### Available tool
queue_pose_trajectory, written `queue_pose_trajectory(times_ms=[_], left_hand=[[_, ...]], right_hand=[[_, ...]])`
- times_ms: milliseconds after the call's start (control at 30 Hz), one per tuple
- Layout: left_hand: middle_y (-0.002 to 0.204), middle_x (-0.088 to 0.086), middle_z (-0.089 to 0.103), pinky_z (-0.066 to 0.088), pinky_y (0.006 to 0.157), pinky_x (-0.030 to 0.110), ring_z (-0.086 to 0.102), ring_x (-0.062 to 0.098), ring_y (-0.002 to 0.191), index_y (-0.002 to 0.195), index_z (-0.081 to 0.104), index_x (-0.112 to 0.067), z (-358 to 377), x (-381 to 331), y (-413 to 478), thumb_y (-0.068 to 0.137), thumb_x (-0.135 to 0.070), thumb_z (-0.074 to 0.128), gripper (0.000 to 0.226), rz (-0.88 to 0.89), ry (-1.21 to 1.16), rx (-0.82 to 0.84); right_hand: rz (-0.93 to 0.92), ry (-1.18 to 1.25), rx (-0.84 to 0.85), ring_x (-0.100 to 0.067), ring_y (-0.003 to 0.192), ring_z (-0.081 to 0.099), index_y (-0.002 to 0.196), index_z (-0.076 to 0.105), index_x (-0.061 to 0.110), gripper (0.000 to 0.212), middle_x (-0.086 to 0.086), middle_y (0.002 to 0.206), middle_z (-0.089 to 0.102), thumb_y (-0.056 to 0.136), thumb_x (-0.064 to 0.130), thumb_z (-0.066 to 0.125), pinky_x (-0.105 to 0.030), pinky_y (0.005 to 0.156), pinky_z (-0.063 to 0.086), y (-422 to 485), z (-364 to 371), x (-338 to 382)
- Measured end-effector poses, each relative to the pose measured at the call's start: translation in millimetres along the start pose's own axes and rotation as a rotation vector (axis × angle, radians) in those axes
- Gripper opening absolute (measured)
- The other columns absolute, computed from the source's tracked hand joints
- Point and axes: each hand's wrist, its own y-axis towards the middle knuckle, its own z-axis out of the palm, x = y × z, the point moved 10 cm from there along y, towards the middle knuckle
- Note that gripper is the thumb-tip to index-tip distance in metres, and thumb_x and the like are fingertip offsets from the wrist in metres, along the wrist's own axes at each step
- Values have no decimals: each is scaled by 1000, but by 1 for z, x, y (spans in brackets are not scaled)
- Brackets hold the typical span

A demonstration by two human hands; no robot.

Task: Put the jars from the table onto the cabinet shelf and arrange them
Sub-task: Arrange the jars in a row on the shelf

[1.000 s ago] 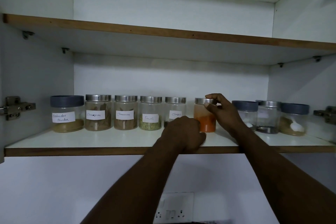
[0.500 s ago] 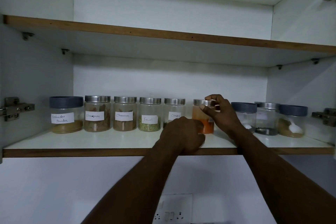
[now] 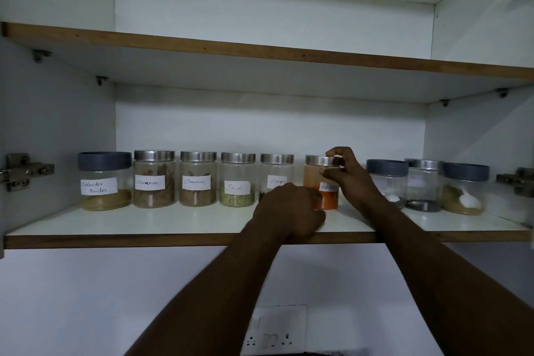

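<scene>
Grip of right hand (image 3: pixel 351 179) pinching orange jar's (image 3: pixel 313 182) lid (image 3: pixel 318 160), jar upright beneath

The cabinet (image 3: pixel 57 101) is dimly lit — a cool grey cast is laid over everything. Weak highlights are caught on the steel lids (image 3: pixel 154 155) of the jars (image 3: pixel 197 182). Shelf edges (image 3: pixel 260 50) are bowed toward 3 and 9 o'clock.

1. The orange-powder jar (image 3: pixel 313 182) is stood on the shelf (image 3: pixel 144 224); its lid (image 3: pixel 318 159) is pinched by the right hand (image 3: pixel 351 179); its base is gripped by the left hand (image 3: pixel 289 211).
2. Labelled jars (image 3: pixel 237 182) are ranged alongside.
</scene>
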Motion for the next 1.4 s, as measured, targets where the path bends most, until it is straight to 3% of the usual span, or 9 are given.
queue_pose_trajectory(times_ms=[167,267,433,633,767,1000,1100,1233,1400], left_hand=[[102,0,72,57,82,38,66,20,92,112,70,-28,-5,-2,-2,85,-55,53,42,12,36,-38],[104,1,73,57,82,38,67,20,94,117,71,-27,-6,-1,-2,86,-57,54,46,1,41,-39],[104,1,73,58,84,39,67,20,94,119,70,-26,-5,0,-2,86,-57,57,47,-17,18,-30],[112,0,72,57,87,38,66,20,101,124,68,-27,-8,-2,-3,87,-57,57,48,-2,27,-48],[112,0,72,56,90,39,66,20,103,125,68,-25,-7,-4,-3,89,-55,58,47,3,21,-38],[112,1,72,56,88,38,66,20,100,125,68,-23,-9,-5,-3,90,-54,59,48,12,38,-44],[104,1,72,56,83,38,66,20,96,116,72,-24,-11,-6,-4,89,-54,57,43,23,53,-60],[95,1,72,57,78,37,66,19,87,106,75,-25,-17,-10,-7,88,-56,52,42,33,124,-126],[89,-6,73,47,64,27,64,14,79,104,76,-33,-18,-28,-13,93,-59,44,43,211,135,-137]], right_hand=[[-67,-123,50,-14,104,64,127,43,43,45,10,120,61,93,33,71,-27,84,55,-2,8,6],[-98,-164,37,-13,101,65,128,42,46,50,12,117,60,91,39,74,-30,87,56,-2,10,9],[-61,-137,90,-6,96,62,118,37,63,64,18,114,55,86,26,79,-18,74,50,-2,15,4],[-90,-200,70,-8,97,62,127,36,55,72,15,119,54,80,32,85,-17,73,50,-3,14,8],[-100,-188,69,-2,95,62,124,37,58,71,26,112,54,77,36,86,-11,66,49,-4,13,10],[-90,-192,68,-13,101,63,130,36,51,72,15,123,54,80,33,84,-11,67,47,0,13,5],[-66,-179,49,-16,102,64,140,31,47,82,6,134,56,79,34,85,-15,71,48,-2,10,4],[-99,-239,-67,-23,117,61,148,31,39,81,-2,146,51,84,41,80,-40,93,55,-9,0,17],[-452,-826,-383,-27,114,58,135,48,22,52,-5,126,63,90,42,64,-44,91,50,-29,-38,70]])
